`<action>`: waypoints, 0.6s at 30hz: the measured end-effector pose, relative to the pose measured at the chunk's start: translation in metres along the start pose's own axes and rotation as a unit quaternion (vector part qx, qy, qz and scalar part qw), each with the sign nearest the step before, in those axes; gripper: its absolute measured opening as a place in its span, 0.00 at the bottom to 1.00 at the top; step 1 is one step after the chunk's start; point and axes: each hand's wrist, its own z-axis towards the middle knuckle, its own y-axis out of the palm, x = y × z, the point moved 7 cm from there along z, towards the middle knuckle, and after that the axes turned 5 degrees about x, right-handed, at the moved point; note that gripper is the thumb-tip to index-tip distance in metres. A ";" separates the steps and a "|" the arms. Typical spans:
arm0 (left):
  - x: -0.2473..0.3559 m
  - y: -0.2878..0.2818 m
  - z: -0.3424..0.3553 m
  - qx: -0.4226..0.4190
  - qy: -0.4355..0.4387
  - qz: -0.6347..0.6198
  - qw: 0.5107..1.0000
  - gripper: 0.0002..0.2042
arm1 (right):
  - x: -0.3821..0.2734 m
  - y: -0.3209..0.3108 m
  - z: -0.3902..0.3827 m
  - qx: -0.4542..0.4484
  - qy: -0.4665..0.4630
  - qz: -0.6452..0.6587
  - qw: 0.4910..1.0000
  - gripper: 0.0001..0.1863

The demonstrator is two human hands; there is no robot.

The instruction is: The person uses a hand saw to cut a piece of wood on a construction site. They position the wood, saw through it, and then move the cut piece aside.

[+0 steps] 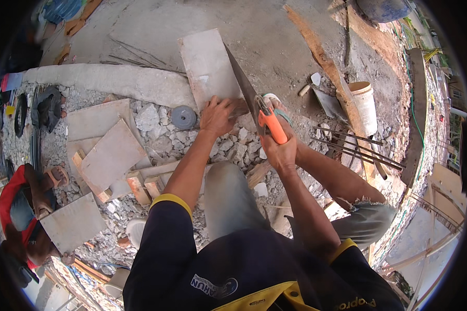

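A pale, rectangular board (206, 67) stretches away from me over the rubble and concrete. My left hand (218, 115) bears down on its near end, fingers bent over the surface and gripping it. In my right hand (281, 150) is a hand saw (245, 82), its orange handle wrapped by my fingers. The toothed blade runs along the board's right edge, pointing away from me; whether it has cut in cannot be told. My sandalled foot (279, 108) is just beside the saw handle, partly hidden by it.
Boards (113, 154) and wood offcuts lie on broken stone at left, near a dark grey roll (183, 117). A person in red (23, 202) holds another panel (73, 223). To the right are a white bucket (363, 106), a long plank (321, 57) and steel bars (358, 147).
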 end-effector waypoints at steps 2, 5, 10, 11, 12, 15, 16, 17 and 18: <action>0.004 -0.006 -0.001 0.052 0.028 -0.022 0.998 0.26 | -0.004 -0.025 -0.037 0.070 -0.012 0.026 0.997 0.15; 0.002 -0.005 -0.006 0.045 0.014 -0.023 0.999 0.25 | 0.002 -0.042 -0.086 0.067 0.027 0.045 0.996 0.16; 0.001 -0.004 -0.003 0.050 0.017 -0.003 0.999 0.25 | 0.021 0.006 0.031 -0.097 0.043 0.072 0.992 0.13; 0.001 -0.003 -0.003 0.045 0.015 0.009 0.999 0.26 | 0.025 0.008 0.030 -0.114 0.059 0.088 0.988 0.13; 0.000 0.003 -0.004 0.000 0.007 0.024 1.000 0.26 | 0.018 0.014 0.024 -0.149 0.085 0.087 0.981 0.13; 0.002 0.000 -0.004 0.053 0.021 -0.026 0.998 0.25 | 0.001 -0.028 -0.050 0.054 0.026 0.045 0.997 0.17; 0.002 -0.001 -0.007 0.068 0.024 -0.024 0.997 0.24 | 0.004 -0.041 -0.076 0.050 0.031 0.048 0.997 0.18; 0.002 -0.002 -0.008 0.072 0.023 -0.019 0.997 0.24 | -0.015 -0.042 -0.081 0.093 -0.004 0.012 0.996 0.16; 0.002 -0.003 -0.009 0.086 0.024 -0.017 0.996 0.24 | -0.036 -0.041 -0.090 0.137 -0.026 -0.029 0.990 0.15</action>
